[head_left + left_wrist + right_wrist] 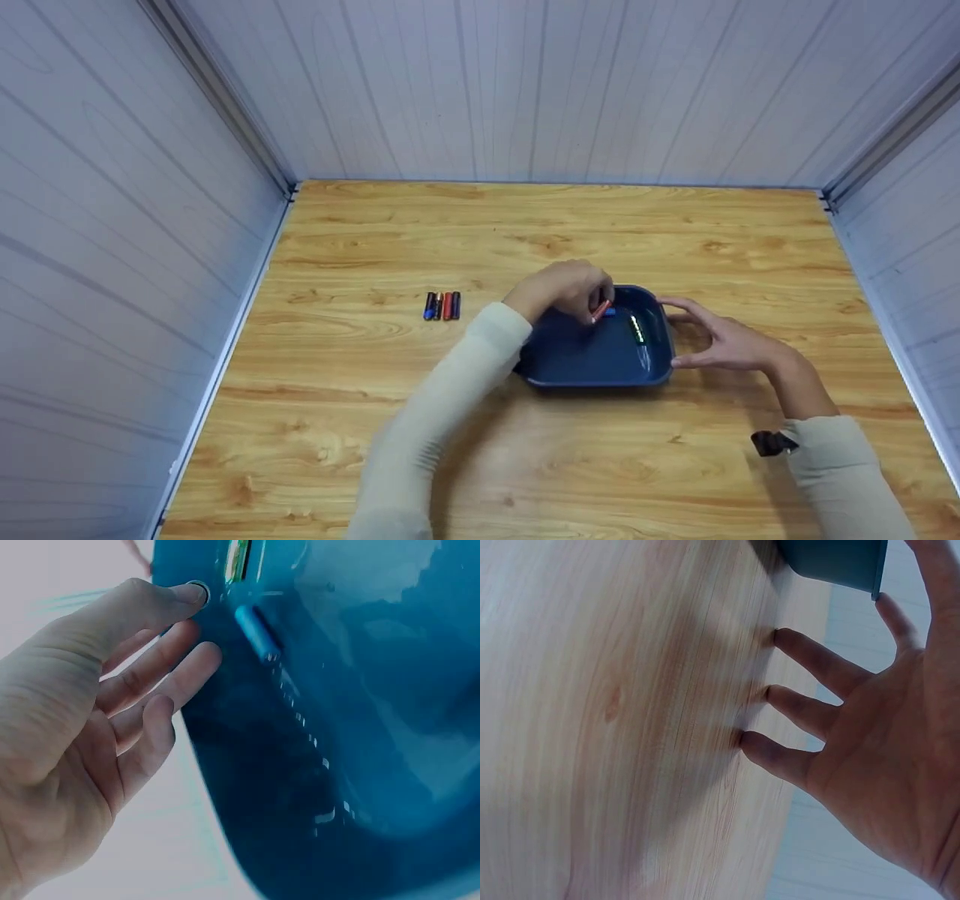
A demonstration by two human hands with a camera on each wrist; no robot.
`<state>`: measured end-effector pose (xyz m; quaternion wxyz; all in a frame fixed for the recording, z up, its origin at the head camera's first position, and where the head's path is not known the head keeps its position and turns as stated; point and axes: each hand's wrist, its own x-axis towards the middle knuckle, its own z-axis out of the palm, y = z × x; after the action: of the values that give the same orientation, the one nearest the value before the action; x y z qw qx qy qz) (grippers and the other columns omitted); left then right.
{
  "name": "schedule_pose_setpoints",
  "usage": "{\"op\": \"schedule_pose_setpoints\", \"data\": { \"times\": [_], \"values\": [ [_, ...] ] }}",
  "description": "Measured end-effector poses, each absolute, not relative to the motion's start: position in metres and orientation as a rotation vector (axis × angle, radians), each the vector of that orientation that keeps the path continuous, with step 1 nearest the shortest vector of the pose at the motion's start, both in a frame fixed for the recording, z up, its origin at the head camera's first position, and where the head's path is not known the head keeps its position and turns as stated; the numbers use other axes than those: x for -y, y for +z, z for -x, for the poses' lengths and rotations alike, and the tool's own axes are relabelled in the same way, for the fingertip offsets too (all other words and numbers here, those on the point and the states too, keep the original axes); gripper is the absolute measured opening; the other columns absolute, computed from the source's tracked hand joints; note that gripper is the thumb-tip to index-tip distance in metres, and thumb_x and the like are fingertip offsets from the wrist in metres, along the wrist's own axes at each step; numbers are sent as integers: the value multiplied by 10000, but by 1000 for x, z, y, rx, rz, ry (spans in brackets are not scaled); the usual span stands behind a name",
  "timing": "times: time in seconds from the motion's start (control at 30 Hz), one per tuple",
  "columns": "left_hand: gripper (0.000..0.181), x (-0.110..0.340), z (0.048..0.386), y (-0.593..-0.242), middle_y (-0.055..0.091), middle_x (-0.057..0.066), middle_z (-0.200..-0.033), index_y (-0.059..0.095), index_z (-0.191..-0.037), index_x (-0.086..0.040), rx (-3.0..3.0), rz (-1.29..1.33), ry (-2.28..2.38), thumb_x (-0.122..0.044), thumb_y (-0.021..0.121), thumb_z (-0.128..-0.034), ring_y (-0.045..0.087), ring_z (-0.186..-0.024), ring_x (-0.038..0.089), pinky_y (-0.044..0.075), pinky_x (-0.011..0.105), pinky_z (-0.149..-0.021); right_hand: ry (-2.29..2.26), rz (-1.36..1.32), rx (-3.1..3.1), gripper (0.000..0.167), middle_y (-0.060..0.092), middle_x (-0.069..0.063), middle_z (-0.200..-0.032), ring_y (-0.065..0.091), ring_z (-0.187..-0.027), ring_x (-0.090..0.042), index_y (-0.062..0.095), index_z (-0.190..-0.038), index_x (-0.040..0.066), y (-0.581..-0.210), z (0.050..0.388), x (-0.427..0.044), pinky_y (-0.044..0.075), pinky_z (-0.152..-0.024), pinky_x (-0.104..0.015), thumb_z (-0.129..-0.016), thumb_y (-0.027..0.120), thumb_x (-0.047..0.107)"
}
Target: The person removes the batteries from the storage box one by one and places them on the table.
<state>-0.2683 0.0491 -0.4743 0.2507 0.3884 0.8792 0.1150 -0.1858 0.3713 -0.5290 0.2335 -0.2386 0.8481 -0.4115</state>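
Observation:
My left hand (566, 289) reaches over a dark blue tray (585, 367) and pinches a red battery (601, 311) between thumb and fingertips. In the left wrist view, only the round end of the battery (199, 594) shows at the thumb tip. Inside the tray lie a blue battery (610, 312), just beneath the held one, and a green battery (637, 330) nearer the right wall. At the tray's right end, my right hand (724, 343) touches the rim with its thumb and a straight finger. Its other fingers (806, 711) stretch out, tips down on the table.
Left of the tray, several batteries (448, 306) lie side by side in a short row on the wooden table (337, 420). Pale panel walls (487, 90) enclose the table at the back and both sides. A dark strap piece (771, 443) sits at the right wrist.

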Motion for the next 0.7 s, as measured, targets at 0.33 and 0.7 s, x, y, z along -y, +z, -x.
{"op": "schedule_pose_setpoints", "data": {
  "times": [0.33,0.7],
  "values": [
    [507,-10,273,-468,856,40,-1225,728,-1438,-149,-2470,-1074,309,-183,868,-952,786,-1165,201,619,398,-1052,-1109,645,-2340,988,420,-272,-1781,416,-1618,-591,308,-1775,225,-532,185,-373,387,-1202,-840,-982,898,208],
    [443,36,270,-459,857,39,-1189,755,-1373,-122,-2559,-1083,449,-186,861,-947,789,-1108,239,624,441,-1024,-1103,642,-2343,988,398,-278,-1790,410,-1623,-595,302,-1776,227,-534,186,-373,344,-1202,-881,-986,895,219]
  ]
}}
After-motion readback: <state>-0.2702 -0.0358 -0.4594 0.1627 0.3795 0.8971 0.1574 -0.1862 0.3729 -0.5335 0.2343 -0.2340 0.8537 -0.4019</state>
